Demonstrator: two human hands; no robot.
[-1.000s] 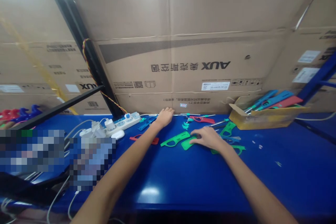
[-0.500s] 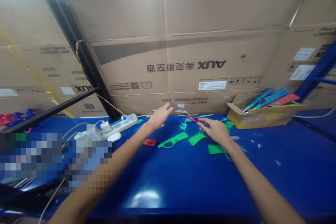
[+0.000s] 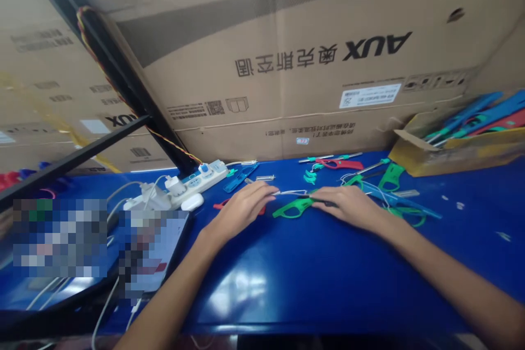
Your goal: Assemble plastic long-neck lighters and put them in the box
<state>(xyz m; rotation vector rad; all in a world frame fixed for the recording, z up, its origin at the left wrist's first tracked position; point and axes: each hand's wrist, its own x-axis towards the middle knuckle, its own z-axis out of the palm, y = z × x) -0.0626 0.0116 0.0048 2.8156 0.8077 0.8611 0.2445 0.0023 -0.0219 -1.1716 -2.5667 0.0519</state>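
Brown cardboard (image 3: 254, 93) with inverted printing stands behind the blue table (image 3: 287, 279); near the centre of the frame, the left hand (image 3: 246, 202) pinches one end of a thin white wire (image 3: 292, 193), while the right hand (image 3: 348, 202) grips a slim dark piece (image 3: 327, 203) at its other end; the hands are apart, the wire bridging them; both seem busy handling that joined pair, and such fine wire calls for a light, steady pinch.

Just below the wire lies a green handle piece (image 3: 292, 208); a red piece (image 3: 221, 205) shows partly behind the left hand; a blue piece (image 3: 241, 177) lies farther back; a red handle piece (image 3: 340, 164) and small green parts (image 3: 310, 176) lie beyond the wire.

At the right edge, an open yellowed carton (image 3: 463, 158) holds blue and red pieces, some tips poking past its rim; left of centre sits a power strip (image 3: 197, 182), plugs fitted.
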